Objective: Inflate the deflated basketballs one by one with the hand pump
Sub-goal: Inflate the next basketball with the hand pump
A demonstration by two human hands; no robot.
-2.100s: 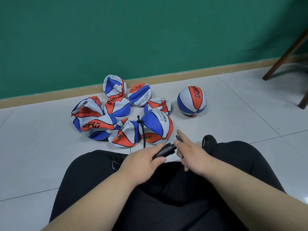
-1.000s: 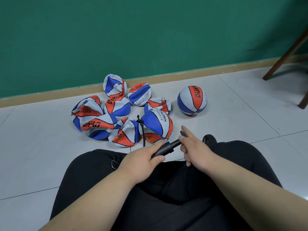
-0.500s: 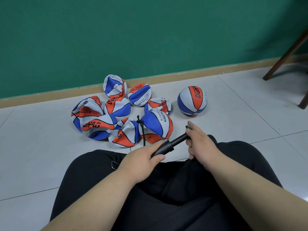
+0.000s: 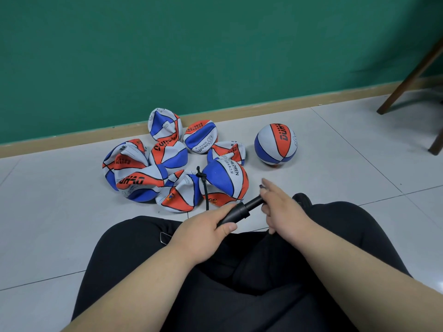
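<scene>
Green painted wall fills the top half of the head view, meeting a pale grey tiled floor along a wooden skirting board. Dark wooden chair legs cut in at the upper right. The person sits on the floor, with black trousers across the bottom of the frame.

At centre left lies a heap of crumpled red, white and blue rubber basketballs, all plainly flat. One round, firm basketball of the same colours stands apart to the right of the heap.

At the lower centre, the left hand grips the barrel of a black plastic hand pump, its fingers clenched round it. The right hand grasps the handle end, with the rod partly drawn out and the forefinger lying straighter than the rest. A thin black hose runs up from the pump to the half-rounded basketball nearest the knees. The needle's entry is hidden.

Judging by this, one ball is finished, a second is part-filled and being pumped, and most of the heap remains untouched. The task looks to be early on.
</scene>
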